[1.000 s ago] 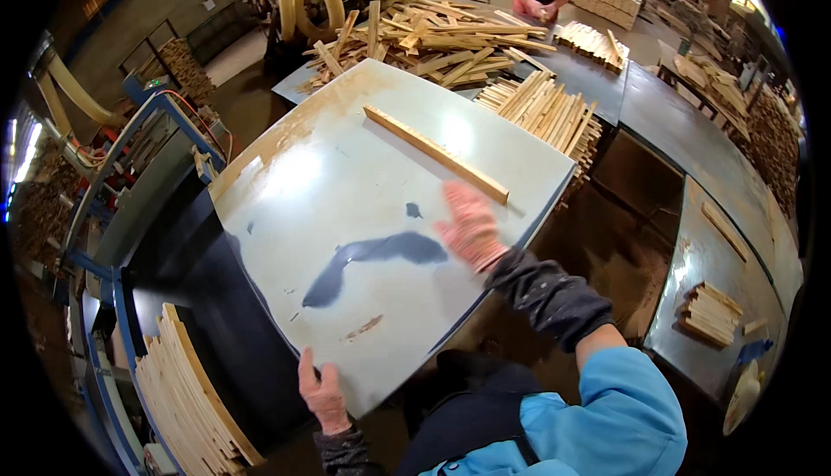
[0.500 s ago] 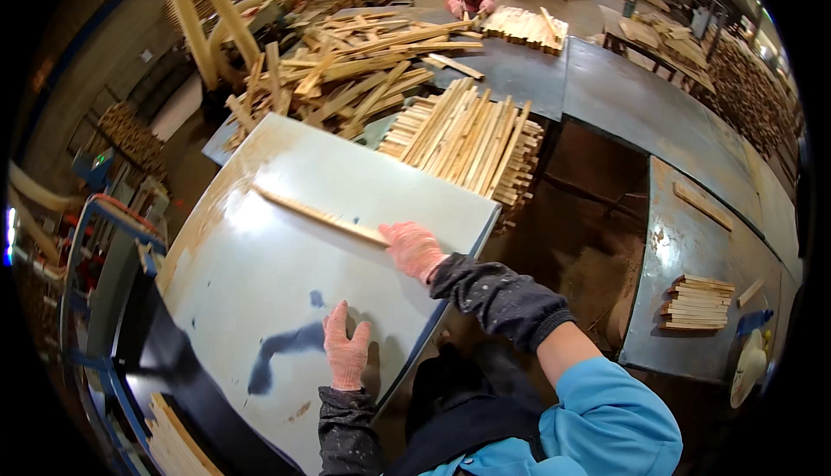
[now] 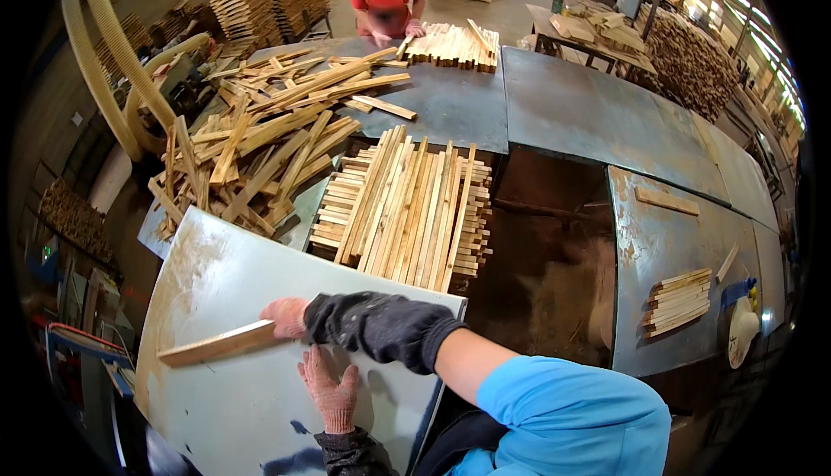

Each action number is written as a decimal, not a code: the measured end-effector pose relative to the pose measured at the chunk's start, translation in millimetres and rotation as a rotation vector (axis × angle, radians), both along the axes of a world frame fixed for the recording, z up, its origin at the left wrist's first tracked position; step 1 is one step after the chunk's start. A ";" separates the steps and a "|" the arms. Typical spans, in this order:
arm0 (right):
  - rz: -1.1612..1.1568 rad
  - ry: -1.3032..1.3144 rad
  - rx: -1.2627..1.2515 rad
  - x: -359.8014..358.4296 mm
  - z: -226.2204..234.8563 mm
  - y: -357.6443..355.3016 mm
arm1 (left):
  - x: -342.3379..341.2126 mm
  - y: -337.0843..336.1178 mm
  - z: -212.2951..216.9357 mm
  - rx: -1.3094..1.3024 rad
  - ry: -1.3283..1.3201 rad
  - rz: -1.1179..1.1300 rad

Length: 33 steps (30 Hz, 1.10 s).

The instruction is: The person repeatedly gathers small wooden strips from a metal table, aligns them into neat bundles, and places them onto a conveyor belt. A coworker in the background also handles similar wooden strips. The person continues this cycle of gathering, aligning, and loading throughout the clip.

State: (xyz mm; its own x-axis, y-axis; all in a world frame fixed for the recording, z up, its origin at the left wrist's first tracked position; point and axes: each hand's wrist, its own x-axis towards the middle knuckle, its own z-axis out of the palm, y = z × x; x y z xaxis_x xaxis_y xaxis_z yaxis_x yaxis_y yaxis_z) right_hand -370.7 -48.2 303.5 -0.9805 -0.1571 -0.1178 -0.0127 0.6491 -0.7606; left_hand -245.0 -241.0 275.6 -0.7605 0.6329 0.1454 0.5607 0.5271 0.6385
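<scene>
A: Your right hand (image 3: 286, 318)?
B: Knit glove, fingers closed on the right end of the wooden strip (image 3: 216, 344).

A: Strip position?
B: On the pale-topped desk (image 3: 286, 273) in front of you. Runs from your right hand leftward and a bit toward you, free end at the rust-brown stain (image 3: 186, 260). Can't tell if its whole underside touches.

A: Your left hand (image 3: 331, 389)?
B: Also gloved. Open, palm down, fingers spread, thumb out to the right. Sits just below your right hand, over the same desk; can't tell if it's pressing. Hands apart but near each other.

A: Other marks on the top?
B: Dark blue patch (image 3: 294, 461) beside your left sleeve.

A: Past the far edge?
B: Crosswise stack of strips (image 3: 407, 208) just beyond it, top layer pointing away from you. Left of and beyond that, a jumbled heap of strips (image 3: 277, 121). Pale ribbed hoses (image 3: 130, 52) further left.

A: Your right side?
B: Metal desk (image 3: 640, 251), well apart from your hands. Small stack of strips (image 3: 679, 303) on it, lone strip (image 3: 666, 200) behind, short piece (image 3: 727, 262) just beside the stack.

A: Anyone else?
B: Person in red (image 3: 387, 0) across the far desk (image 3: 450, 108), one hand at a row of strips (image 3: 454, 46).
</scene>
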 end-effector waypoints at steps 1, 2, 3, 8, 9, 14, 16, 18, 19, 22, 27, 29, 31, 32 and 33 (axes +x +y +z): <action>-0.072 0.075 -0.016 -10.2 -4.0 -11.1 | -3.4 3.9 -1.8 0.018 -0.018 -0.002; -0.176 0.093 -0.169 -15.2 -7.9 -19.9 | -5.6 7.7 -3.0 0.025 -0.041 0.000; -0.285 0.081 -0.304 -20.2 -9.0 -25.5 | -8.4 12.2 -3.9 0.066 -0.042 -0.007; -0.349 0.200 -0.332 24.4 9.8 19.6 | 0.5 44.6 -1.8 0.136 -0.245 0.269; -0.323 0.181 -0.349 50.1 14.9 46.8 | 4.6 59.7 -2.1 0.246 -0.375 0.298; -0.245 -0.004 -0.628 214.0 23.2 240.9 | 48.0 180.0 8.4 0.561 -0.494 0.219; -0.443 0.016 -0.569 289.7 12.3 311.1 | 76.3 250.8 19.5 0.576 -0.418 0.073; -0.599 -0.089 -0.523 376.6 -4.4 385.5 | 108.0 338.5 30.0 0.541 -0.569 0.060; -0.742 -0.105 -0.713 424.9 -12.3 412.2 | 124.9 378.7 36.5 0.511 -0.642 0.070; -1.092 -0.069 -0.676 545.4 -32.9 484.1 | 188.4 499.2 39.1 0.572 -0.930 -0.031; -1.402 0.019 -1.073 676.5 -55.0 562.1 | 258.1 654.5 3.8 0.352 -1.136 -0.266; -1.506 0.066 -1.170 697.2 -64.7 591.4 | 274.1 701.3 -17.1 0.286 -1.198 -0.333; -1.543 0.071 -1.245 704.8 -74.0 620.3 | 278.2 741.8 -35.8 0.261 -1.260 -0.335; -1.564 0.050 -1.250 705.4 -78.0 635.3 | 276.5 761.0 -44.2 0.249 -1.252 -0.335; -1.587 0.026 -1.254 706.0 -81.3 650.0 | 271.6 779.3 -52.4 0.258 -1.234 -0.331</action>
State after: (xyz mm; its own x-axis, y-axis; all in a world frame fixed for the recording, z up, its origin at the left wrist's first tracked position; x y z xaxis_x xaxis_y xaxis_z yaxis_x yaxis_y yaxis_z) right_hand 335.3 601.8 222.1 -0.3055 0.7078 -0.6369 -0.0907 -0.6875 -0.7205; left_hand 26.6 538.3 223.2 -0.2936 0.8737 -0.3880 -0.3858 0.2631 0.8843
